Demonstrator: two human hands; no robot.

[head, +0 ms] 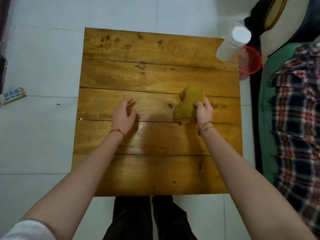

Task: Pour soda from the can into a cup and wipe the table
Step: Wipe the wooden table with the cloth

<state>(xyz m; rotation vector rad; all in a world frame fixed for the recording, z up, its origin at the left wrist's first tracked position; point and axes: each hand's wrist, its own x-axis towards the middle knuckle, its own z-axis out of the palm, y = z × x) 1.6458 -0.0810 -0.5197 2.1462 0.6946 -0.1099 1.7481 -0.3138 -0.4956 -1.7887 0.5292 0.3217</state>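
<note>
The right hand (204,110) grips a bunched mustard-yellow cloth (189,104), its fingers curled over the near right part of the fabric, and the cloth lies crumpled on the wooden worktop (155,75) right of centre. Thin brown bands circle the right wrist. The left hand (123,115) hovers or rests just above the planks left of centre, well apart from the cloth, its fingers loosely bent and holding nothing; a red string (118,132) circles that wrist. Both forearms are bare, and a white sleeve (26,231) shows at the lower left corner. At the far right corner of the worktop stands a tall white stack of cups (232,43), leaning in the wide-angle view, with a red plastic basin (250,60) just beyond the edge on the floor. The soda can is not in view. To the right lies a bed with a plaid blanket (297,118) and green cover. A power strip (12,95) sits on the pale tiled floor at the left, and dark trouser legs (149,219) show below the near edge of the worktop
</note>
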